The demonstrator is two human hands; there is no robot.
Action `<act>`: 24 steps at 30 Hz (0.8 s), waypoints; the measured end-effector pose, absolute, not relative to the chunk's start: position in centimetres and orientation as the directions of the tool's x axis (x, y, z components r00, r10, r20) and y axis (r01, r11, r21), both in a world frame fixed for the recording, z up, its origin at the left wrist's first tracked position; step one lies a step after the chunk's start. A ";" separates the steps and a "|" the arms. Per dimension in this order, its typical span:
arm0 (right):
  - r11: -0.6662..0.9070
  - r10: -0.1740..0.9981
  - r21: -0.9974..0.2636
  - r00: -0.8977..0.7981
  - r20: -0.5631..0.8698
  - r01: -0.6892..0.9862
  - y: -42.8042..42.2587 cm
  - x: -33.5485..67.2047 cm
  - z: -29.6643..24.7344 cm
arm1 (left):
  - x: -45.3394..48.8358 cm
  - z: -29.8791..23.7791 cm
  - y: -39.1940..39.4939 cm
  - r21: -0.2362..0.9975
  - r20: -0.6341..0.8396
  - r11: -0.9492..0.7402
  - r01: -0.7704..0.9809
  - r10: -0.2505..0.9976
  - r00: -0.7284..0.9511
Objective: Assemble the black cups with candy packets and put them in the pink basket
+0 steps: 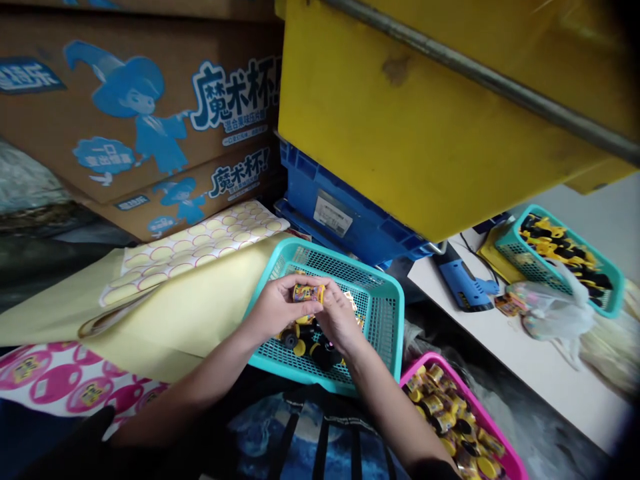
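Note:
A small yellow container with a colourful printed label [306, 293] lies sideways between my two hands. My left hand [280, 303] has its fingers and thumb wrapped round the container's left part. At its right end, my right hand [337, 320] pinches the yellow rim. Both hands are above a turquoise plastic basket [393, 287] resting close to my body. Loose black and yellow pieces [320, 350] lie in the basket under my hands, partly hidden by them.
Sticker sheets [195, 247] spread to the left. Cardboard cartons [145, 100], a blue crate [340, 207] and a yellow bin [430, 120] stand ahead. At right are a pink basket [505, 437] of labelled containers, a white table [530, 360], a blue tool [465, 280] and another turquoise basket [530, 253].

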State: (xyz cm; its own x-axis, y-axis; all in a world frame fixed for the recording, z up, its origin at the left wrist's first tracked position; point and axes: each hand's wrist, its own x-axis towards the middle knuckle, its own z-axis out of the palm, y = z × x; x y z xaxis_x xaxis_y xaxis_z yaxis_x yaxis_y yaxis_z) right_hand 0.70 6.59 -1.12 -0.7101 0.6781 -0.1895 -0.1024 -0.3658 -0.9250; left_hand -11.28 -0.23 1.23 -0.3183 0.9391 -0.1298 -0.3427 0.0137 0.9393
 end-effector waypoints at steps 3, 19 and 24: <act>-0.292 0.666 -0.956 -0.723 -0.184 -0.025 7.5 1.6 -1.7 | -12.1 1.3 -0.1 0.968 -0.100 0.028 -0.250 0.955 -0.280; 0.511 0.593 -0.497 -0.706 -0.387 0.701 10.1 4.1 -5.2 | -14.7 -0.6 1.3 0.871 0.068 0.114 0.477 0.935 -0.347; 0.549 0.466 -0.499 -0.741 -0.483 0.670 9.9 6.3 -5.2 | -14.4 -1.0 1.4 0.890 0.028 0.122 0.440 0.947 -0.320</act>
